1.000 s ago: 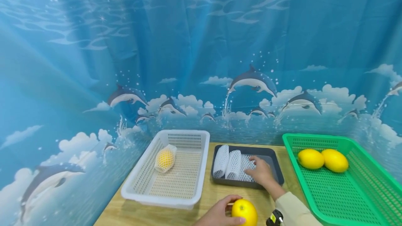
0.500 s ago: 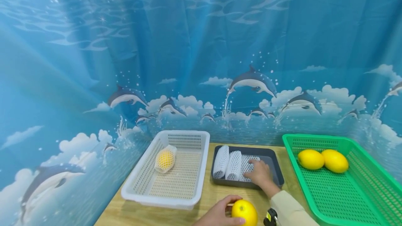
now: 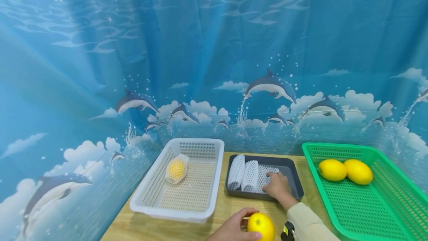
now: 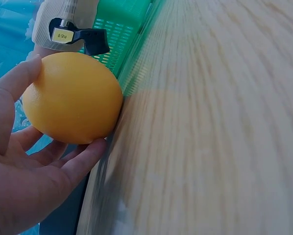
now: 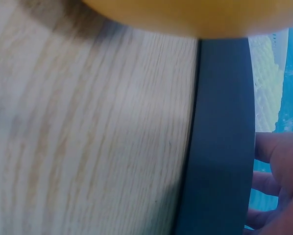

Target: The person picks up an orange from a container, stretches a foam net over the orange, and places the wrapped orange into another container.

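Head view, with both wrist views, nearest items first; places are taken from the dark tray point(image 3: 290, 166).

Item: left hand point(image 3: 236, 226), before the tray's near side, thumb and fingers curled round one yellow fruit point(image 3: 261, 227), stem end up. Whether the fruit touches the wooden desk point(image 3: 143, 230) I cannot tell.

Item: pale sleeve point(image 3: 309, 220), near the tray's front right corner, a black device point(image 3: 288, 230) with a yellow label at its wrist.

Item: right hand point(image 3: 279, 187), over the tray, fingers bent and thumb apart from the forefinger, fingertips at the rightmost white net point(image 3: 262, 181); I cannot make out whether it pinches it.

Item: two further white nets, middle point(image 3: 250, 176) and leftmost point(image 3: 236, 172), side by side in the tray's left part.

Item: green basket point(image 3: 354, 207), right of the tray, holding two yellow fruits point(image 3: 332, 169), touching.

Item: white basket point(image 3: 200, 189), left of the tray, holding one netted yellow fruit point(image 3: 176, 169).

Item: blue curtain point(image 3: 214, 47), dolphin-printed, behind the tray.
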Tool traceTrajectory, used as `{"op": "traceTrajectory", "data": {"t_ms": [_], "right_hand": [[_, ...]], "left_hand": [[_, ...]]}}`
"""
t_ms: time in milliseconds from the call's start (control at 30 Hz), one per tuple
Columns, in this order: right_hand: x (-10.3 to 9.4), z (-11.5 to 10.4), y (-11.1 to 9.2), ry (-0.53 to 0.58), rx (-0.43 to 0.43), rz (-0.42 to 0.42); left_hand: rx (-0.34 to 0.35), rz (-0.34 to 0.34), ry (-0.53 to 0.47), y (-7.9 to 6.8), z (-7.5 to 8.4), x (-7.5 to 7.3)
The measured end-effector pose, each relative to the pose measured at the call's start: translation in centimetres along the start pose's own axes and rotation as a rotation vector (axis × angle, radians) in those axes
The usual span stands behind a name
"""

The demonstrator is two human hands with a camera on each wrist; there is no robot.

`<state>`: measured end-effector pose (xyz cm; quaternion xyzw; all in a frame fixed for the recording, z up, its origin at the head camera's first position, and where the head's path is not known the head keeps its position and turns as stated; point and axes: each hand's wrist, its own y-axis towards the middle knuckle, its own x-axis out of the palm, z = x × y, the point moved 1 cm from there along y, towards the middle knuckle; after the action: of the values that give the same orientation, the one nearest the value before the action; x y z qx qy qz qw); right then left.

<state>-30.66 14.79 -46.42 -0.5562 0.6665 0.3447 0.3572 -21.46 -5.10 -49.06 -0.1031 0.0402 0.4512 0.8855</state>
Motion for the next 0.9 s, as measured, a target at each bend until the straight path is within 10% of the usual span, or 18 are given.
{"op": "traceTrajectory", "data": {"t_ms": [900], "right_hand": [[-0.3, 0.88, 0.11, 0.007, -0.082, 0.091]], "left_hand": [[0.018, 0.018, -0.002, -0.24, 0.13, 0.29]]}}
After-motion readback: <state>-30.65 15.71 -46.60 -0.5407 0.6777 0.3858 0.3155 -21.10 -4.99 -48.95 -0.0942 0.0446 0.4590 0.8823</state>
